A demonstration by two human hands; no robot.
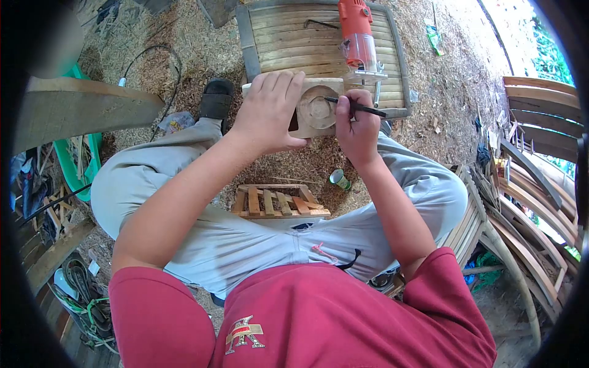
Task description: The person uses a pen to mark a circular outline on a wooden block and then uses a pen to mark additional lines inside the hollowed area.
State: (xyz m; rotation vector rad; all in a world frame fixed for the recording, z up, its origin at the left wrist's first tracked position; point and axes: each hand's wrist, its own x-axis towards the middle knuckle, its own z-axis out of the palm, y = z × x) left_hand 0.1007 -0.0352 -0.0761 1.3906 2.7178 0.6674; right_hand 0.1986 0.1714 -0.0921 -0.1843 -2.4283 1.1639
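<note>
Wooden block (316, 116) with a round recess, lying beneath the left grip (267, 113) and just left of the right grip (358, 129); the left grip lies across it, fingers over its upper side and thumb by the near edge, while the right grip pinches a slim black pen-like tool (370, 111) pointing leftward into the recess; the block looks stiff, dry and fairly light, probably not slippery, though its rim may chip; its outer edges seem the best hold, clear of the recess; beyond both grips is a slatted table (294, 46) bearing a red power tool (356, 24); the block's left part is mostly hidden under the left grip, its underside out of sight; whether it rests on the table or is held above it, I cannot tell; the pen-like tool's exact tip is hard to make out.
</note>
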